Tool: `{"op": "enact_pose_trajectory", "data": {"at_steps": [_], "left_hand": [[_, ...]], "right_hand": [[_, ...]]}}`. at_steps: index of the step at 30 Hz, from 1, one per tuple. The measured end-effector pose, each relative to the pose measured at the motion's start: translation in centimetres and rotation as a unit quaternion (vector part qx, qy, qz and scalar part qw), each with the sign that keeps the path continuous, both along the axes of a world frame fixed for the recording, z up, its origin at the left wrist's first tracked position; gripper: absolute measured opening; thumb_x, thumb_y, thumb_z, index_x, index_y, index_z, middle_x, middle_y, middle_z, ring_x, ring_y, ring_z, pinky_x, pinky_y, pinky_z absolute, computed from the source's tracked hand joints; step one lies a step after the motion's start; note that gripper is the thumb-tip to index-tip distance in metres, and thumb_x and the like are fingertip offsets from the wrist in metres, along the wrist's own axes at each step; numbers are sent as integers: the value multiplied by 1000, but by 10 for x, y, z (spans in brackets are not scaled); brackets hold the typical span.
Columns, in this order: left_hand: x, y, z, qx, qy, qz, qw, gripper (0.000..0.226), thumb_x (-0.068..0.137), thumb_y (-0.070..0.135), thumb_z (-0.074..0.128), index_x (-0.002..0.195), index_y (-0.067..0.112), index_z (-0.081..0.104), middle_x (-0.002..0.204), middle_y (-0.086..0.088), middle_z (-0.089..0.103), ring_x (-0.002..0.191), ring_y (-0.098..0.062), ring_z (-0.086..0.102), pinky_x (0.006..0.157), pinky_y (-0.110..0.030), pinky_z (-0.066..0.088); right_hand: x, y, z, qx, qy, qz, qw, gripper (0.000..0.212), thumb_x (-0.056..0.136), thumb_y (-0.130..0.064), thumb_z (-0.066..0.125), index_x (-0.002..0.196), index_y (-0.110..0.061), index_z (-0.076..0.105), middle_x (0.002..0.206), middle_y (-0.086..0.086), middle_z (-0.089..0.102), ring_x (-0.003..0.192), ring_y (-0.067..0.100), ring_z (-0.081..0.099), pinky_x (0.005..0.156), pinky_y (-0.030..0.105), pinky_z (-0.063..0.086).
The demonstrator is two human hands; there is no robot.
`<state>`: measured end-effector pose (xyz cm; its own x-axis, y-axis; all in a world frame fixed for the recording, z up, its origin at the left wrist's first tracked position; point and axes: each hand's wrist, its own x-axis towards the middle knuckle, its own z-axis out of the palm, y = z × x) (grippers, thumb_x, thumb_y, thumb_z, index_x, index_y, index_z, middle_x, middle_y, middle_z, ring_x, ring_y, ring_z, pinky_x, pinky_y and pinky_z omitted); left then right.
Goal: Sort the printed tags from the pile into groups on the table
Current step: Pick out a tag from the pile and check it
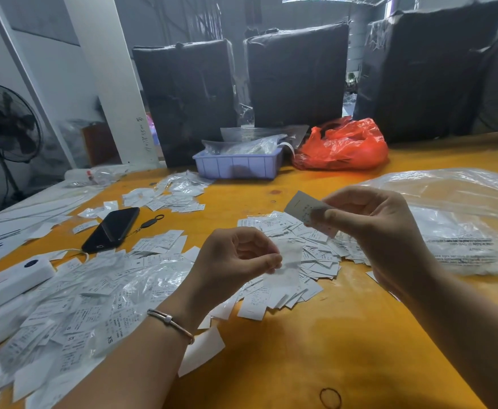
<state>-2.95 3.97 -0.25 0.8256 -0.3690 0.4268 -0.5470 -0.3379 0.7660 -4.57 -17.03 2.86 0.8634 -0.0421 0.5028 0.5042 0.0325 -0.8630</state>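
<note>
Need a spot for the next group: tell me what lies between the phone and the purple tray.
Head view: scattered tags lie between phone and purple tray.

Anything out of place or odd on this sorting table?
A black phone lies among the loose tags left of the hands, and a rubber band sits alone at the near table edge. Neither belongs to the sorting; nothing looks damaged.

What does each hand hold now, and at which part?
The right hand pinches a printed tag at its near end, between thumb and fingers. The left hand pinches a thin clear sleeve at its upper left edge.
</note>
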Motion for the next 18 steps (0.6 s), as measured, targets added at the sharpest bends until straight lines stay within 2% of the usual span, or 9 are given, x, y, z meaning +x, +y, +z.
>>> {"op": "enact_pose_trajectory", "data": {"at_steps": [2,3,7,9,12,15,18], "left_hand": [[0,-1,-2,29,-33,14,999,6,80,9,78,84,8,74,76,0,75,71,-14,72,71,-30,61],[0,-1,-2,38,-46,19,998,6,80,9,78,83,9,74,76,1,74,70,-12,71,70,-29,60],[0,-1,-3,61,-78,29,995,8,80,9,78,83,13,73,76,5,73,69,-7,70,66,-17,55],[1,-2,-2,63,-80,32,994,8,80,9,78,83,14,73,76,6,73,69,-6,69,66,-15,54],[1,-2,-1,61,-81,35,994,10,79,8,78,82,16,73,76,7,72,69,-5,69,65,-14,54],[0,-1,-1,59,-82,34,994,11,79,8,79,82,16,72,76,6,73,69,-5,69,65,-14,54],[0,-1,0,44,-72,32,996,9,78,8,79,83,13,73,76,4,73,69,-7,70,67,-17,56]], "right_hand": [[0,0,-2,-9,-10,-29,999,5,72,-6,77,75,-7,73,75,28,63,65,27,52,63,36,41],[0,0,-2,-13,-14,-38,999,4,73,-7,77,75,-7,73,75,31,60,64,27,48,62,36,38],[2,-2,-1,-1,-13,0,1000,7,77,10,67,75,4,63,66,14,67,54,18,56,49,22,43],[2,-2,-2,-23,-10,26,999,10,76,17,61,75,9,56,66,16,67,53,26,59,46,25,46],[0,1,-4,-66,-10,41,997,10,75,18,63,75,11,56,70,18,69,60,31,66,54,30,55],[-1,3,-5,-110,-34,19,993,12,74,11,71,72,5,60,72,15,70,67,35,68,60,41,55],[-1,3,-5,-123,-50,-3,991,16,73,7,74,68,-1,61,71,13,70,68,34,68,60,40,54]]}}
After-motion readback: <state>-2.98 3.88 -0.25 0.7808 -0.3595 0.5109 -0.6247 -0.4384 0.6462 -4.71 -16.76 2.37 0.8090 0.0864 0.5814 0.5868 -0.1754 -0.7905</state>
